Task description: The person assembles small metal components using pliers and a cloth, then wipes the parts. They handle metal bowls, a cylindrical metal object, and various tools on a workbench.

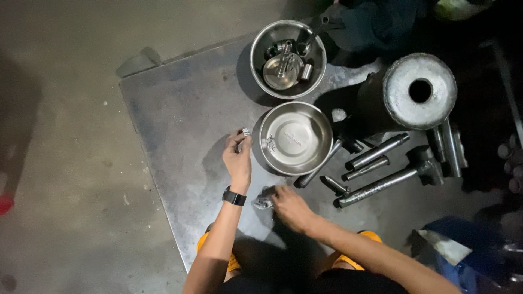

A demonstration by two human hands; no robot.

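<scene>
Two hands work over a metal plate (pixel 180 109): the right hand (pixel 291 207) lies fingers down on a small metal part (pixel 263 200), grip unclear; the left hand (pixel 238 158), wearing a watch (pixel 233 196), pinches a small nut (pixel 245 132) just beside the empty bowl (pixel 296 138). Two bowls; the farther bowl (pixel 287 59) holds parts. Several rods (pixel 376 174) lie right.

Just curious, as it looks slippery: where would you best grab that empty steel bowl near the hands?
Probably by the rim of the empty steel bowl, pinching it from above on the near-left edge by the left hand. It sits upright with a thin flared lip, that side is open, and metal rods crowd its right side.
</scene>
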